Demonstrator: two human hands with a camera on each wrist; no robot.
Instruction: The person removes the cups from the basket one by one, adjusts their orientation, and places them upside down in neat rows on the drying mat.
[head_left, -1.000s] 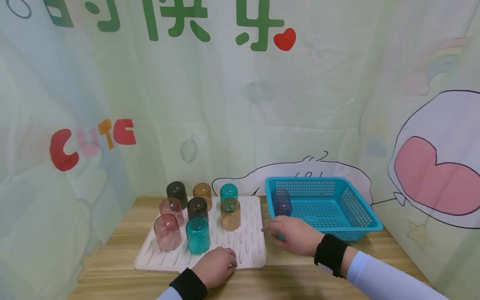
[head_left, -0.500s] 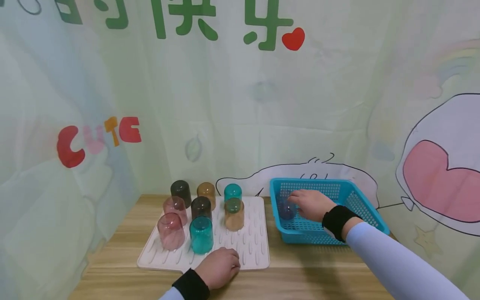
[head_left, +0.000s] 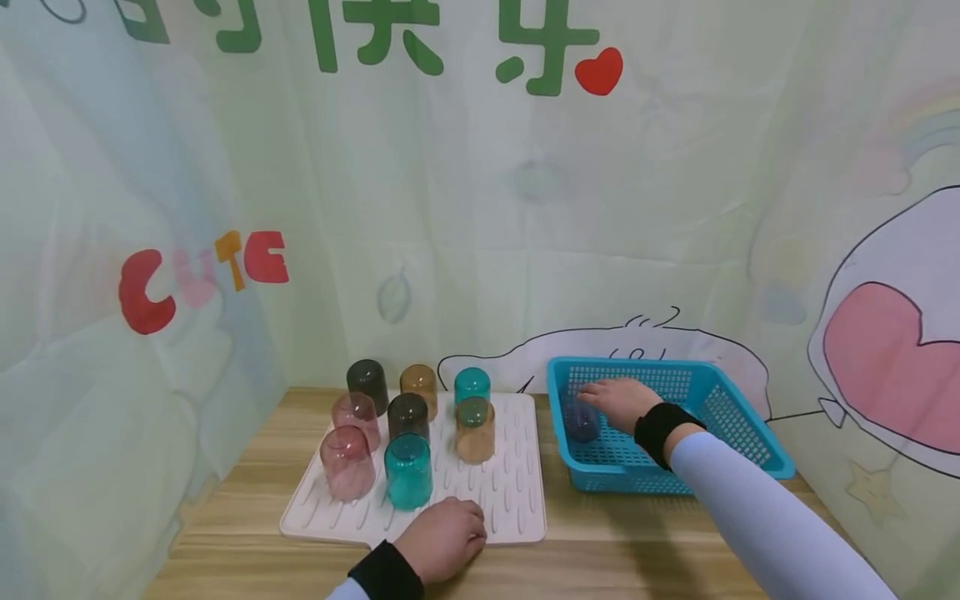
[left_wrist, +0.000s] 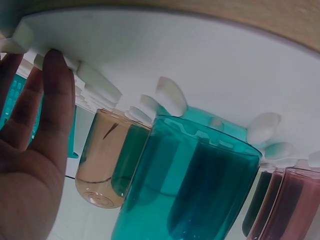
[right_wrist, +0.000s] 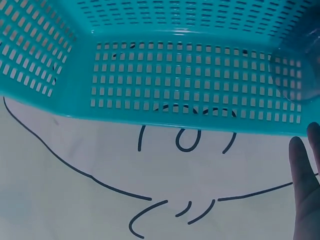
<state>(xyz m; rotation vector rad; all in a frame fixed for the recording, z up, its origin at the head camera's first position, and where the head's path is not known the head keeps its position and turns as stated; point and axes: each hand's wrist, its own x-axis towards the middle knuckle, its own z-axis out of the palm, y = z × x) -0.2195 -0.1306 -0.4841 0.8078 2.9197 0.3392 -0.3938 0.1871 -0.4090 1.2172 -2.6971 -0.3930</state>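
My right hand (head_left: 621,404) reaches into the blue plastic basket (head_left: 750,433), its fingertips over a dark blue see-through cup (head_left: 581,423) at the basket's left end. In the right wrist view, two fairly straight fingers show beside that cup (right_wrist: 295,70); any contact is unclear and the thumb is hidden. My left hand (head_left: 444,540) rests at the front edge of the white drying tray (head_left: 510,500), relaxed fingers (left_wrist: 55,105) touching it. Nearest it stands an upside-down teal cup (head_left: 408,473), with an amber cup (head_left: 475,433) behind.
More upside-down cups stand on the tray: two pink ones (head_left: 348,467), two dark ones (head_left: 367,387), a brown one (head_left: 418,390) and another teal one (head_left: 472,385). A printed curtain (head_left: 480,275) hangs behind the wooden table (head_left: 232,517).
My right hand has moved from in front of the basket into it, over the dark blue cup. The left hand stays at the tray's edge. The head view has shifted slightly.
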